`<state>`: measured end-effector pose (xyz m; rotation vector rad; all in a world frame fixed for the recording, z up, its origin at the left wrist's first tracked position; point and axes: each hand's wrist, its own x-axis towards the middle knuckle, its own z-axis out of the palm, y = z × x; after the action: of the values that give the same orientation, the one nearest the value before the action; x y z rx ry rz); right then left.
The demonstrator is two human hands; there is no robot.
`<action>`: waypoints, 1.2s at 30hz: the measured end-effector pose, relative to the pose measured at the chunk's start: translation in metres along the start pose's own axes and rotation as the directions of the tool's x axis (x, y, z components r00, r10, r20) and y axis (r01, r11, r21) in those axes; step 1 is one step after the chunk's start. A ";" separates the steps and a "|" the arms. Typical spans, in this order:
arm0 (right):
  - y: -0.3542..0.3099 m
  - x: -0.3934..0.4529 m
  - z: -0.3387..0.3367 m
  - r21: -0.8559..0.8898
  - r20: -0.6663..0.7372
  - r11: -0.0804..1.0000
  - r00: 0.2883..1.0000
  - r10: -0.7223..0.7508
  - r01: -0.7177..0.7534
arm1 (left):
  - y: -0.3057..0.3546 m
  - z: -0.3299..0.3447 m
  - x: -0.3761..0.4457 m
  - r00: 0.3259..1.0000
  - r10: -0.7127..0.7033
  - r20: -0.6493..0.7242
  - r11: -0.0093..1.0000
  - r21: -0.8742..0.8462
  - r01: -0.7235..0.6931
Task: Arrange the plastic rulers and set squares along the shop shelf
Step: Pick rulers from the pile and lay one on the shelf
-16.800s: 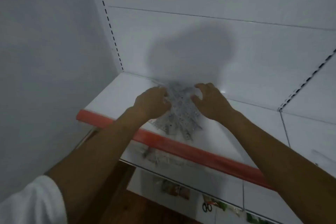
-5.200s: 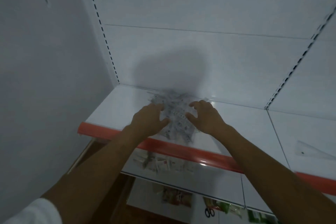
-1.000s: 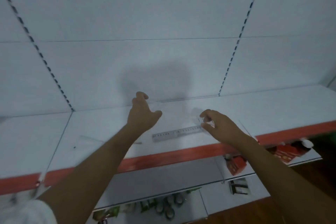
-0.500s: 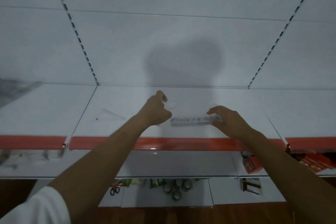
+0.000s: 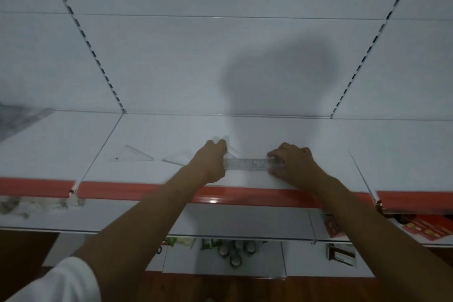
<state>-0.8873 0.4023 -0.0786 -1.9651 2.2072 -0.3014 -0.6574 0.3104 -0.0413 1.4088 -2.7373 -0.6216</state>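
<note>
One ruler (image 5: 247, 164) lies flat on the shelf (image 5: 318, 154), left hand (image 5: 210, 162) and right hand (image 5: 293, 163) each gripping an end; two set squares (image 5: 133, 154) lie left of it.

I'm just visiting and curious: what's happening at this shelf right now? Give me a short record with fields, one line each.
Place: white shop shelf with a red front strip
Being handled: clear plastic ruler, lying flat, parallel to the shelf edge
Left hand: at the ruler's left end, fingers curled
Right hand: pinches the ruler's right end
Already laid out: a clear set square to the left, a second beside it
Lower shelves: small packaged goods, blurred
</note>
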 end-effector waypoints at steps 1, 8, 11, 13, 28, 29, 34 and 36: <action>0.003 -0.001 -0.001 0.006 0.006 1.000 1.000 -0.012 0.012 | 0.000 0.002 0.002 1.000 0.006 0.000 0.999 0.037 -0.006; 0.016 0.001 -0.006 0.101 0.061 0.989 0.992 -0.111 0.104 | 0.002 0.002 0.008 0.999 0.031 0.024 0.984 0.176 -0.035; 0.015 0.001 -0.009 0.122 0.061 0.986 0.990 -0.124 0.116 | 0.004 0.002 0.008 0.999 0.039 0.022 0.979 0.198 -0.042; 0.014 0.000 -0.010 0.130 0.072 0.984 0.989 -0.131 0.121 | 0.004 0.003 0.009 0.999 0.035 0.018 0.980 0.197 -0.038; -0.066 0.007 -0.031 0.529 -0.060 0.828 0.982 -0.181 0.185 | 0.030 -0.027 -0.021 0.923 -0.124 -0.365 0.814 -0.570 -0.116; -0.077 0.009 -0.031 0.557 -0.043 0.807 0.977 -0.207 0.196 | 0.029 -0.028 -0.025 0.923 -0.141 -0.358 0.795 -0.596 -0.110; -0.128 0.013 -0.026 0.706 -0.057 0.682 0.975 -0.215 0.191 | 0.017 -0.024 -0.049 0.916 -0.219 -0.338 0.667 -0.737 -0.112; -0.144 0.013 -0.023 0.705 -0.078 0.681 0.976 -0.202 0.197 | 0.007 -0.025 -0.057 0.906 -0.240 -0.349 0.677 -0.729 -0.101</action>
<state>-0.7563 0.3741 -0.0184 -1.7123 1.4903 -1.0084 -0.6245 0.3502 -0.0055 1.2267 -1.7536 -1.1071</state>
